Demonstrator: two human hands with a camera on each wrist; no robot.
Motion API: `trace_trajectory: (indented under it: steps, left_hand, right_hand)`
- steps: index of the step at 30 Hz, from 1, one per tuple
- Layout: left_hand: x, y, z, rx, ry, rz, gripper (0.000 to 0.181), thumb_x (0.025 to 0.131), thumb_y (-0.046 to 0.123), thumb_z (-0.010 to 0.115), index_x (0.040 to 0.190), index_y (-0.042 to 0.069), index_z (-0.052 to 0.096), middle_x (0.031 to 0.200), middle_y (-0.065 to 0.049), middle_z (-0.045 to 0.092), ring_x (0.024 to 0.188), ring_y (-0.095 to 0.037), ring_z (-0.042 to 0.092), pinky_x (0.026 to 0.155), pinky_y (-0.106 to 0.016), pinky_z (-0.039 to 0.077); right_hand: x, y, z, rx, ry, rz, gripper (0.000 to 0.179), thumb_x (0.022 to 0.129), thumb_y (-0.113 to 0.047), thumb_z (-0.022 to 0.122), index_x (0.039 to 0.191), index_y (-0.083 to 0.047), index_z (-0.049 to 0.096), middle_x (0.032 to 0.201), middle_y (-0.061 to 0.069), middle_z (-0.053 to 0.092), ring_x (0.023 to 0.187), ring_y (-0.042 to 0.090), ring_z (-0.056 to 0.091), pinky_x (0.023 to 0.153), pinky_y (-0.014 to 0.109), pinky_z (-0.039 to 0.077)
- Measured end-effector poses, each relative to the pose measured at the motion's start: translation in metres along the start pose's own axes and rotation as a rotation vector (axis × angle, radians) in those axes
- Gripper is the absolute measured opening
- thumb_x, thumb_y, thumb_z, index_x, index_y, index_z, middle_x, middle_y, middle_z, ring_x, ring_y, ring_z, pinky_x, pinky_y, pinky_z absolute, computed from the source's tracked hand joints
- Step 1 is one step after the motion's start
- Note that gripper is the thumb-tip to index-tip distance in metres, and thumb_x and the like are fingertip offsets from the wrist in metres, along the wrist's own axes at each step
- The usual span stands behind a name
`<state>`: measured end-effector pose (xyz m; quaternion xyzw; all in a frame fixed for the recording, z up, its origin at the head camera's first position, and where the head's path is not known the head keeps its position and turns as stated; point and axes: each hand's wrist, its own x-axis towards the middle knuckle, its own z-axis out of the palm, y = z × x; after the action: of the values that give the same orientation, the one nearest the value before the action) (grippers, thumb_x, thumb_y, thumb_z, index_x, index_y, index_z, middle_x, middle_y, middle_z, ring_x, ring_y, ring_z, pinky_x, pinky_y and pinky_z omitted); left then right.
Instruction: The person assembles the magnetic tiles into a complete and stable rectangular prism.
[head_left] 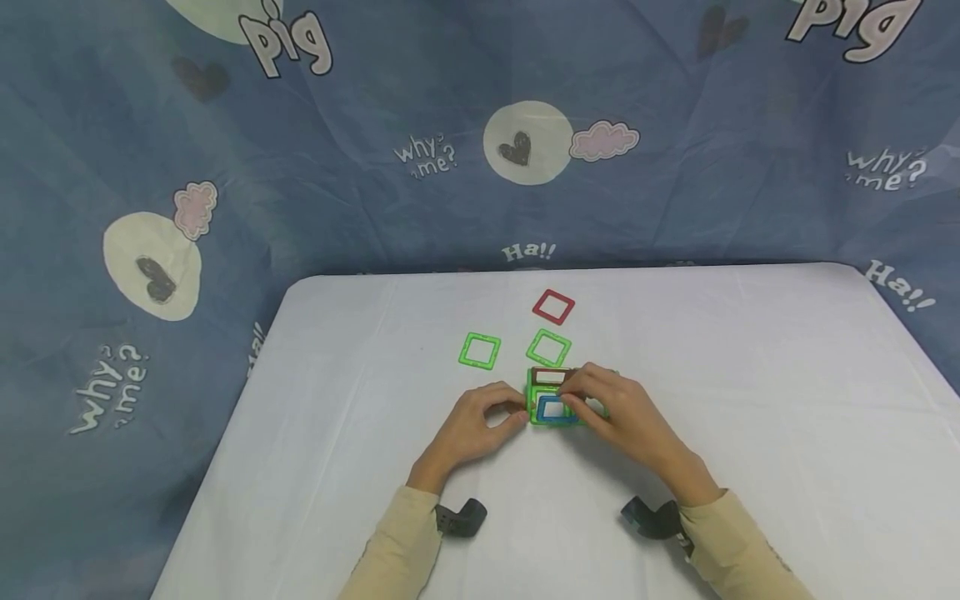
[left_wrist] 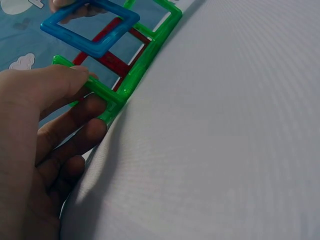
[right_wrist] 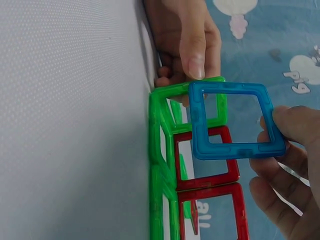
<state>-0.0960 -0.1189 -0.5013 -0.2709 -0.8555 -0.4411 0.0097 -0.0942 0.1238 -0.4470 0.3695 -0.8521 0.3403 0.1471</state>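
My right hand (head_left: 626, 417) pinches one edge of a blue square magnetic tile (right_wrist: 198, 122), an open see-through frame. It holds the tile tilted over a low structure of joined magnetic tiles. Green tiles (left_wrist: 137, 75) form the structure's base and end wall, and red tiles (right_wrist: 207, 184) stand side by side along it. At the structure's left end my left hand (head_left: 480, 425) grips the upright green end tile (left_wrist: 102, 89), thumb on one face and fingers behind. In the right wrist view the blue tile overlaps this green end and the nearest red tile.
Beyond the structure lie two loose green square tiles, one to the left (head_left: 497, 353) and one nearer the middle (head_left: 564, 354). A loose red square tile (head_left: 546, 318) is farther back. The white-covered table (head_left: 750, 375) ends at a blue patterned cloth (head_left: 450, 212).
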Motion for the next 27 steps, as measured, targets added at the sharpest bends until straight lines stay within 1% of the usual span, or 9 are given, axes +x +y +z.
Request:
trace_trajectory:
  steps: [9,14,20,27]
  left_hand:
    - [0.001,0.0,0.0,-0.004,0.007,0.015,0.013,0.088,0.026,0.067,0.1,0.021,0.069,0.094,0.012,0.067,0.087,0.0,0.06,0.085,-0.024,0.05]
    - [0.0,0.001,0.0,0.0,0.008,0.016,0.013,0.088,0.025,0.067,0.1,0.021,0.069,0.094,0.012,0.067,0.088,-0.001,0.06,0.085,-0.024,0.05]
    - [0.0,0.001,-0.001,0.001,-0.001,0.004,0.013,0.089,0.026,0.067,0.101,0.022,0.069,0.095,0.014,0.067,0.089,0.0,0.06,0.087,-0.024,0.05]
    - [0.0,0.002,-0.001,0.01,-0.005,0.001,0.013,0.088,0.024,0.067,0.101,0.021,0.069,0.095,0.013,0.067,0.089,0.0,0.06,0.087,-0.024,0.05]
  right_hand:
    - [0.0,0.0,0.003,-0.003,-0.02,0.008,0.016,0.082,-0.011,0.073,0.096,-0.015,0.065,0.095,-0.007,0.064,0.084,0.002,0.063,0.074,0.023,0.055]
    - [-0.001,-0.001,0.005,-0.015,-0.028,-0.001,0.015,0.082,-0.013,0.073,0.096,-0.015,0.065,0.095,-0.008,0.062,0.081,0.0,0.06,0.072,0.022,0.054]
    - [-0.002,-0.002,0.009,-0.059,-0.038,-0.011,0.017,0.081,-0.013,0.074,0.094,-0.016,0.065,0.088,-0.009,0.059,0.076,0.0,0.052,0.067,0.022,0.05]
    - [-0.002,-0.003,0.012,-0.093,-0.058,0.001,0.013,0.082,-0.015,0.073,0.093,-0.016,0.065,0.088,-0.008,0.06,0.075,0.001,0.051,0.067,0.023,0.051]
